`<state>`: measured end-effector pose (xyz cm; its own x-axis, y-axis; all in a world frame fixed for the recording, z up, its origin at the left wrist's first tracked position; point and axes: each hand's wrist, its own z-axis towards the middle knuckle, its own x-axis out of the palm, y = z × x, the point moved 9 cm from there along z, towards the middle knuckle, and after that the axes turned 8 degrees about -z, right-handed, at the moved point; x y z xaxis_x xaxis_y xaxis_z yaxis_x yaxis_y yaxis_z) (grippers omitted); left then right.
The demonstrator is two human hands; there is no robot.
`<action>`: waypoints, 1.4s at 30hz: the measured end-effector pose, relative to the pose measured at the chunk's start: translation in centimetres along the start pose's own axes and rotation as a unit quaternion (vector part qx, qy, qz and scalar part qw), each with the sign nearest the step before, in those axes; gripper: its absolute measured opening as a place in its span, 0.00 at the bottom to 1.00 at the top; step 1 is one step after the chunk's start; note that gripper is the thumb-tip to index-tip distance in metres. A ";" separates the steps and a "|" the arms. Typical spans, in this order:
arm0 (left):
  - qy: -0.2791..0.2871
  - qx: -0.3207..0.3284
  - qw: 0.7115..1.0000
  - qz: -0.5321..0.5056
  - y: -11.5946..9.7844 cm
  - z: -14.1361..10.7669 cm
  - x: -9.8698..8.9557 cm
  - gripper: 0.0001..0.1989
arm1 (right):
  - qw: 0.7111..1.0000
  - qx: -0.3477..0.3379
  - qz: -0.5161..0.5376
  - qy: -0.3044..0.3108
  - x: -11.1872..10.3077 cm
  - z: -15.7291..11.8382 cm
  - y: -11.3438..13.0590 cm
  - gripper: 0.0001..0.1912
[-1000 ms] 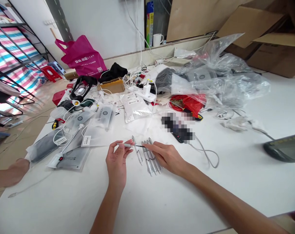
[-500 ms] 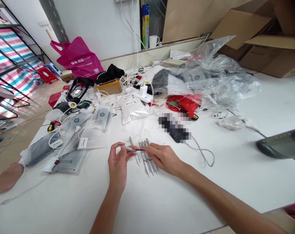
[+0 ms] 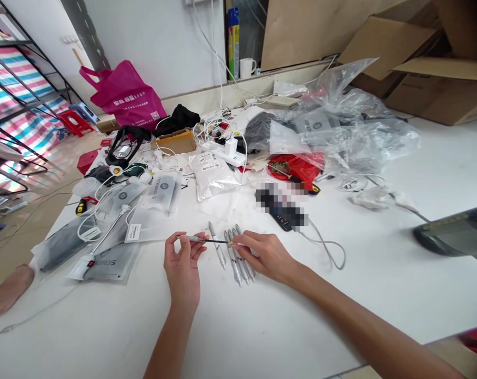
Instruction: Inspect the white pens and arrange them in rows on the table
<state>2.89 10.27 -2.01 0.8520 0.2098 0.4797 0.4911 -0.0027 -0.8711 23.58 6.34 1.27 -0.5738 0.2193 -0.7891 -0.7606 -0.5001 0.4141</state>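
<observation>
In my left hand (image 3: 185,263) a silver-grey pen barrel (image 3: 193,238) is pinched between thumb and fingers, lying nearly level. A thin dark pen refill (image 3: 216,241) juts out of the barrel's right end. My right hand (image 3: 264,253) pinches the refill's far end, where a bit of yellow shows at the fingertips. Just beyond and below the refill, a single silver pen (image 3: 217,245) lies on the white table (image 3: 238,326). Beside it several similar pens (image 3: 235,263) lie close together, partly covered by my right fingers.
Clear plastic packets (image 3: 151,210) and a lamp-holder cable (image 3: 80,266) lie at left. Behind are a white pouch (image 3: 214,176), tangled wires and a red bag (image 3: 307,166). A partly blurred black device (image 3: 281,216) sits right of the pens. Another person's foot (image 3: 11,287) rests at the left edge.
My left hand with the barrel has moved left, away from my right hand. A longer stretch of the dark refill now shows between the hands.
</observation>
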 end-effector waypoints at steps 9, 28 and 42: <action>0.069 -0.056 0.996 0.011 1.1 -1.0 1.7 0.22 | 1.000 0.004 0.004 -0.004 -0.3 0.2 0.3 0.14; 0.040 0.000 0.999 0.016 0.3 -1.0 1.3 0.21 | 1.000 0.009 0.009 0.002 -0.2 0.1 0.4 0.12; 0.094 -0.040 0.994 0.029 1.6 -2.2 2.8 0.20 | 0.997 0.045 0.058 0.024 0.5 -0.3 0.4 0.11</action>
<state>6.40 8.70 -1.81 0.8942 0.0211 0.4471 0.4472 -0.0882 -0.8901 23.05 6.02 0.90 -0.6464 0.1223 -0.7531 -0.7147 -0.4426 0.5415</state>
